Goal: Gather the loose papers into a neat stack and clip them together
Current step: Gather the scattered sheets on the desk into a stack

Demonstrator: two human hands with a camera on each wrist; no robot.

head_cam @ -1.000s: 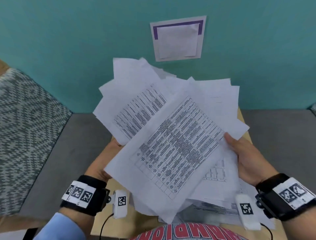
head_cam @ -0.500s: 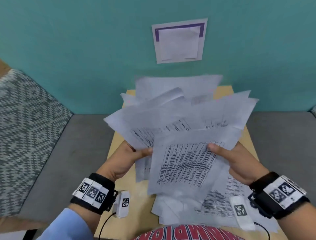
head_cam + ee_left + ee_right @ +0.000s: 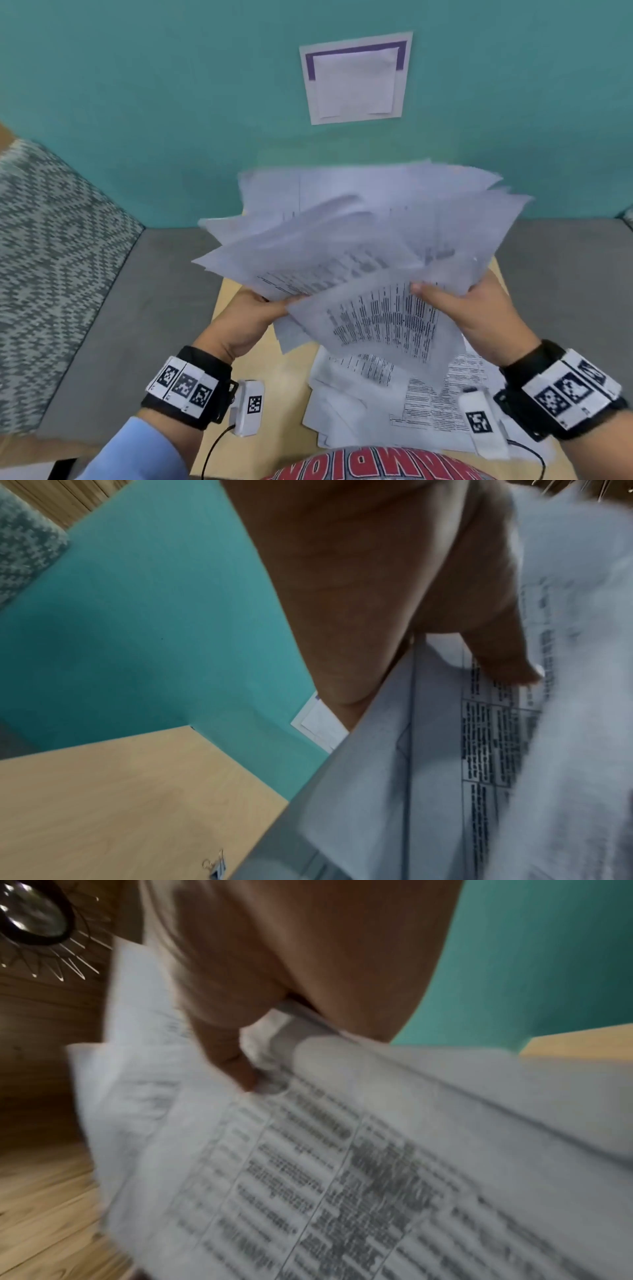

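A fanned, untidy bundle of printed papers (image 3: 370,260) is held in the air over a small wooden table (image 3: 239,363). My left hand (image 3: 250,315) grips its left edge, thumb on top, and my right hand (image 3: 469,308) grips its right edge, thumb on the front sheet. The sheets are blurred with motion. More loose papers (image 3: 387,404) lie on the table below, near my body. In the left wrist view a small binder clip (image 3: 215,865) lies on the bare tabletop, under the held papers (image 3: 479,750). The right wrist view shows my thumb pressed on the printed sheets (image 3: 342,1150).
A teal wall (image 3: 171,102) rises behind the table, with a white sheet with a purple band (image 3: 356,77) stuck on it. Grey floor (image 3: 137,308) lies at both sides, and a patterned upholstered seat (image 3: 44,240) stands at the left.
The bundle has tipped from facing me to nearly flat, leaning away toward the wall. Both hands have come closer together and lower on the sheets.
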